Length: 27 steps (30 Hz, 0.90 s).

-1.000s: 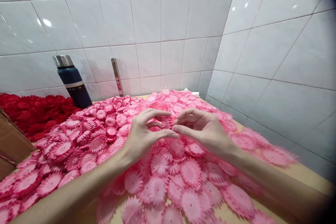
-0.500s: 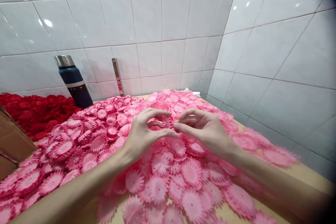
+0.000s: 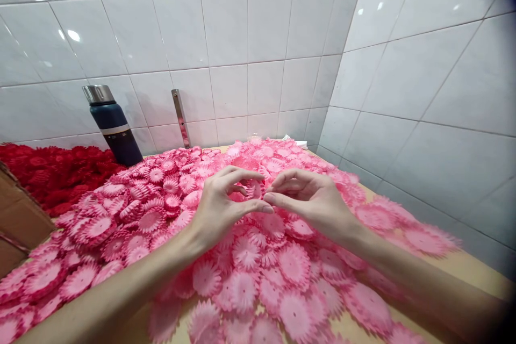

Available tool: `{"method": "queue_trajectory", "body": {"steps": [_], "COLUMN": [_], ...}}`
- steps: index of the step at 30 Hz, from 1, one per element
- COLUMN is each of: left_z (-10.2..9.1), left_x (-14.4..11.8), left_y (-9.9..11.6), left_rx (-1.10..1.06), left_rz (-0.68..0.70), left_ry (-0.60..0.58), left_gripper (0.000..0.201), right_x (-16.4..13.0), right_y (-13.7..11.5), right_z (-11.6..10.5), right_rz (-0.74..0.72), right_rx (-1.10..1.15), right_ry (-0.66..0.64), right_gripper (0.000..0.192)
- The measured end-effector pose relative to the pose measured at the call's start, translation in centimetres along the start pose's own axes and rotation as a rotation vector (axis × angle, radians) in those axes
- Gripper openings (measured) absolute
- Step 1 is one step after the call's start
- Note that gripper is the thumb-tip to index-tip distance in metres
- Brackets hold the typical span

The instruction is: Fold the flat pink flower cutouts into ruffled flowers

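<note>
My left hand (image 3: 221, 205) and my right hand (image 3: 309, 196) meet fingertip to fingertip above a wide heap of pink paper flowers (image 3: 245, 258). Between their fingers they pinch one small pink flower piece (image 3: 253, 189), mostly hidden by the fingers. Both thumbs touch at the front of it. The heap covers most of the wooden tabletop (image 3: 463, 269) under my forearms.
A dark blue flask with a steel cap (image 3: 110, 123) stands against the tiled back wall. Red paper flowers (image 3: 48, 172) lie piled at the left. A cardboard box edge (image 3: 16, 220) sits at the far left. A metal bracket (image 3: 180, 118) is fixed on the wall. Tiled wall closes the right side.
The hands have stayed together over the heap; only the fingers have shifted slightly around the small pink piece.
</note>
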<state>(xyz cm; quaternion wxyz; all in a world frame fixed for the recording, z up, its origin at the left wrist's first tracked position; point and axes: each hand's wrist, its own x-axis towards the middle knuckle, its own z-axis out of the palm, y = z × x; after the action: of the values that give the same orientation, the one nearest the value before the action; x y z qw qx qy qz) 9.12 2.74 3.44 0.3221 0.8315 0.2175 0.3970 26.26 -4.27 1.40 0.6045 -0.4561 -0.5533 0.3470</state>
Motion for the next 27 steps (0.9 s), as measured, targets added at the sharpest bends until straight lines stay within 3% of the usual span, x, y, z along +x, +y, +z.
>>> {"method": "queue_trajectory", "body": {"steps": [13, 18, 27], "left_z": [-0.13, 0.0, -0.23], "left_x": [0.02, -0.05, 0.54], "left_y": [-0.5, 0.01, -0.36], "left_rx": [-0.031, -0.075, -0.42], "left_rz": [-0.014, -0.038, -0.237], "left_ry": [0.005, -0.066, -0.194], "left_gripper": [0.031, 0.034, 0.031], "right_x": [0.07, 0.09, 0.27], "right_y": [0.05, 0.21, -0.24], "right_z": [-0.15, -0.23, -0.3], "right_rz": [-0.01, -0.031, 0.068], "right_rx": [-0.03, -0.049, 0.06], "right_ry": [-0.004, -0.017, -0.022], "right_gripper": [0.019, 0.011, 0.016]}}
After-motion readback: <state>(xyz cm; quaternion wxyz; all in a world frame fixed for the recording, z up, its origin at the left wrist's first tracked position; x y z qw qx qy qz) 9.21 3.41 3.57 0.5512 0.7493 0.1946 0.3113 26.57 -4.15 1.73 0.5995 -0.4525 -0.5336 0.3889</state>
